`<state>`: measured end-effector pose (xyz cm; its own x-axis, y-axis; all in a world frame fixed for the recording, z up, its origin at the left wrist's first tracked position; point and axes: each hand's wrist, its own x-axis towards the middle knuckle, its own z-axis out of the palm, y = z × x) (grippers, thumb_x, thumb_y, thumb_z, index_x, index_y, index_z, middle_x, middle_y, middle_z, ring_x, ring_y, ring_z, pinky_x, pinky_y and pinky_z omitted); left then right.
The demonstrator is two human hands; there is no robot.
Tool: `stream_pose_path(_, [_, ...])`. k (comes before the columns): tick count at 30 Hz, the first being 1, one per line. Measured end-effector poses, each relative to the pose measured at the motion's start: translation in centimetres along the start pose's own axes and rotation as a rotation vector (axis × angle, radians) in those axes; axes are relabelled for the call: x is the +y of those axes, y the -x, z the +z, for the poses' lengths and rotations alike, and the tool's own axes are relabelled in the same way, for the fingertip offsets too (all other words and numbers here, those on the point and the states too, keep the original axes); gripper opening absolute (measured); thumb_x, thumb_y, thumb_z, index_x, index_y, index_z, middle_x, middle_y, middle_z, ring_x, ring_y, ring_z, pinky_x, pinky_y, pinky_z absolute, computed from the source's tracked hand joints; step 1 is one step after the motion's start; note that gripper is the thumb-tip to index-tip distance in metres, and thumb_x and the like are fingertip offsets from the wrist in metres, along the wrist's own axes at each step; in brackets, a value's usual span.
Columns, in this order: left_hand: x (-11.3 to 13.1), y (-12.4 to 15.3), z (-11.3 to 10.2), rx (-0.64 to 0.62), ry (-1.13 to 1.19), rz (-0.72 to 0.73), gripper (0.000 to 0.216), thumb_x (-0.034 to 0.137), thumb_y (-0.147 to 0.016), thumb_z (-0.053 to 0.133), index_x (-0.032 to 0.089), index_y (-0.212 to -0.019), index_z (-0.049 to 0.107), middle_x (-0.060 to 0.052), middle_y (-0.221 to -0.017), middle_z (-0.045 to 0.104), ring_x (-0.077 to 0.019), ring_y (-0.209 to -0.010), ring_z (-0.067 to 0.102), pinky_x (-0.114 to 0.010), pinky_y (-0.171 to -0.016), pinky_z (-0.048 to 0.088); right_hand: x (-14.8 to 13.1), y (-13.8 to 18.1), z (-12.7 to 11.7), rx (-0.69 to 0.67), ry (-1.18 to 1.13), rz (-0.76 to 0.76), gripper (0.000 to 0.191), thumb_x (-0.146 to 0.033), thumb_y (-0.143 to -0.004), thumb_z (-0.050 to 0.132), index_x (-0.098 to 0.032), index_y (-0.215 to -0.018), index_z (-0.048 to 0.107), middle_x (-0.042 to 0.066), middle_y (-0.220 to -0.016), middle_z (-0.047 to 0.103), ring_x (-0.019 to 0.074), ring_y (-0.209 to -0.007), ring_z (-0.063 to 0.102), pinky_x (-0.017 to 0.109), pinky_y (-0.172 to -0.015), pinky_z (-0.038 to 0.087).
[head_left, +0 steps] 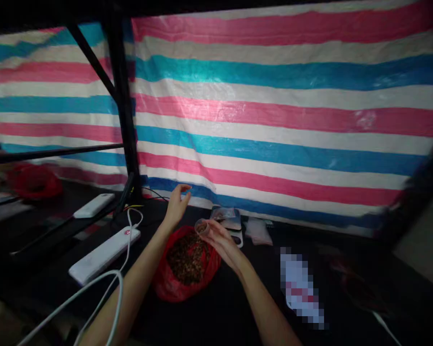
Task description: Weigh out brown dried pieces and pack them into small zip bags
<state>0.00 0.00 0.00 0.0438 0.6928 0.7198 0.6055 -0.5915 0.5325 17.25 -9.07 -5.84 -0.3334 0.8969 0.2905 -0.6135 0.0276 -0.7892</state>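
My right hand is closed around a small clear plastic cup, tilted, with some brown bits in it. The cup is above the back right edge of a red plastic bag. Inside the open bag lies a heap of loose brown, dried-looking pieces; I cannot make out their kind. My left hand is raised behind the bag, its fingers curved and a gap between thumb and forefinger. Nothing clear shows in it. Behind my right hand is a flat scale-like device with a clear bag on top.
Clear small bags lie right of the device. A white power strip and looping white cable are at left. A pixelated white packet lies at right. Beyond the black frame post stands another red bag.
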Motion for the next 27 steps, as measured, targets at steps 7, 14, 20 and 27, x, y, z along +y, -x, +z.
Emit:
stream_pose_path(7, [2.4,-0.7,8.3,-0.490,-0.141,0.329,0.049,0.043,-0.074,0.057,0.014,-0.113,0.052,-0.011,-0.114,0.055,-0.0239,-0.108,0.047,-0.036,-0.093,0.035,-3.0,-0.6,-3.3,0.269,-0.135,-0.192,0.032,-0.032,-0.064,0.070,-0.026,-0.094,0.063,0.001,-0.097,0.067,0.0177,-0.090,0.062,0.034,-0.086,0.043])
stream_pose_path(14, [2.0,-0.7,12.5,-0.766,-0.072,0.281,0.048,0.044,-0.073,0.058,0.015,-0.110,0.057,-0.010,-0.104,0.062,-0.0234,-0.095,0.056,-0.031,-0.081,0.041,-4.9,-0.2,-6.7,0.479,-0.139,-0.319,0.026,-0.031,-0.062,0.069,-0.026,-0.086,0.064,-0.001,-0.099,0.067,0.0162,-0.089,0.061,0.027,-0.072,0.046])
stream_pose_path(20, [2.0,0.0,12.9,-0.682,-0.048,0.261,0.064,0.049,-0.063,0.066,0.017,-0.117,0.053,-0.010,-0.105,0.060,-0.0244,-0.097,0.054,-0.032,-0.084,0.038,-5.1,-0.3,-7.5,0.553,-0.081,-0.358,0.030,-0.032,-0.062,0.068,-0.026,-0.091,0.063,-0.001,-0.097,0.067,0.0151,-0.088,0.061,0.028,-0.074,0.044])
stream_pose_path(27, [3.4,0.5,12.0,-0.626,0.239,0.151,0.043,0.046,-0.063,0.066,0.014,-0.092,0.067,-0.006,-0.086,0.064,-0.0182,-0.079,0.057,-0.026,-0.074,0.042,-5.5,-0.4,-8.2,0.704,0.095,-0.427,0.037,-0.035,-0.060,0.068,-0.024,-0.094,0.060,0.001,-0.096,0.066,0.0169,-0.088,0.061,0.028,-0.073,0.043])
